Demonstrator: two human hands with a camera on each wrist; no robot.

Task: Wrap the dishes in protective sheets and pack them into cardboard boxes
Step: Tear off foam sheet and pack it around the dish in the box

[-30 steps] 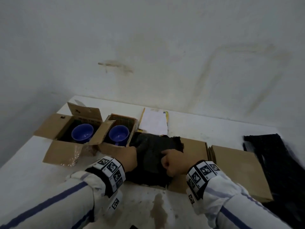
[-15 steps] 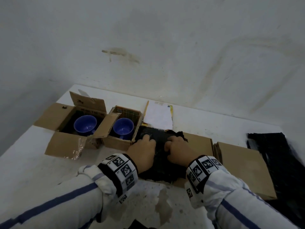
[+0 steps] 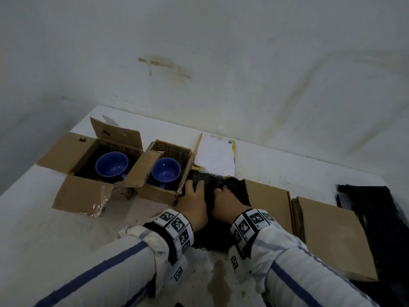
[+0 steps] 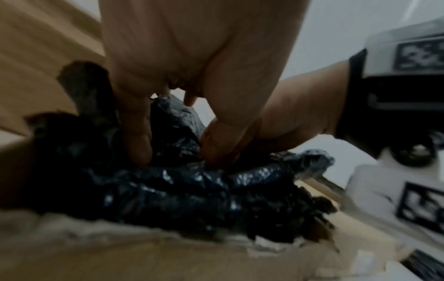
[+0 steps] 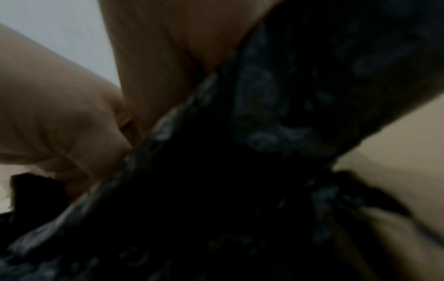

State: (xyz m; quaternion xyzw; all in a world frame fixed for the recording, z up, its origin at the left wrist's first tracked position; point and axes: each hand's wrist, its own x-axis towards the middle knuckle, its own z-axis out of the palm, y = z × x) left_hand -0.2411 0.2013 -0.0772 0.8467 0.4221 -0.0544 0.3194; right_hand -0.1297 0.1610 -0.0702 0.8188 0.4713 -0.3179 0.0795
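Pressing down together, the left hand (image 3: 194, 201) and right hand (image 3: 228, 201) pinch a black sheet (image 4: 192, 190) bunched beneath their fingers on the bench (image 3: 55, 240). It looks soft, crinkly and slippery; gathering folds near the fingertips should hold best.

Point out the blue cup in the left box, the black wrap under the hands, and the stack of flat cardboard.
blue cup (image 3: 111, 166): head view, inner bowl of the cup.
black wrap (image 3: 204, 183): head view, far flat part ahead of the fingers.
flat cardboard (image 3: 332, 235): head view, top face of the right-hand stack.
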